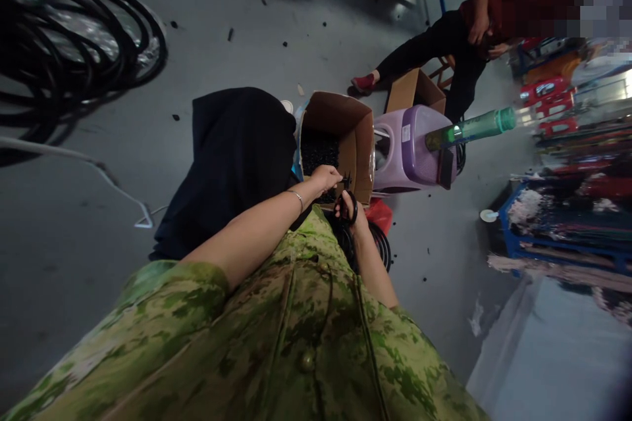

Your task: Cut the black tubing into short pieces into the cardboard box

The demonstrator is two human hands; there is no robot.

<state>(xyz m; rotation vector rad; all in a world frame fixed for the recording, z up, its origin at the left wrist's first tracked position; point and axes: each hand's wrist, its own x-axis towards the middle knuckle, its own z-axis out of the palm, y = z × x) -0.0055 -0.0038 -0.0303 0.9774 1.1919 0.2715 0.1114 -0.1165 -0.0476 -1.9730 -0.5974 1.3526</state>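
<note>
My left hand (326, 178) is pinched closed over the near side of an open cardboard box (359, 138). A small black piece shows at its fingertips, too small to name. In my right hand (356, 213) is a pair of scissors (352, 205) with black handles, the fingers wrapped through the loops. Its blades point up toward the left fingertips and are hard to make out against the dark box. Many small black pieces (318, 152) lie in the bottom of the box.
A purple plastic stool (415, 145) bears a green-capped bottle (471, 128) right of the box. Another person (444, 39) sits beyond, beside another carton (417, 91). Coiled black hose (74, 46) lies at left. A blue rack (513, 230) stands at right.
</note>
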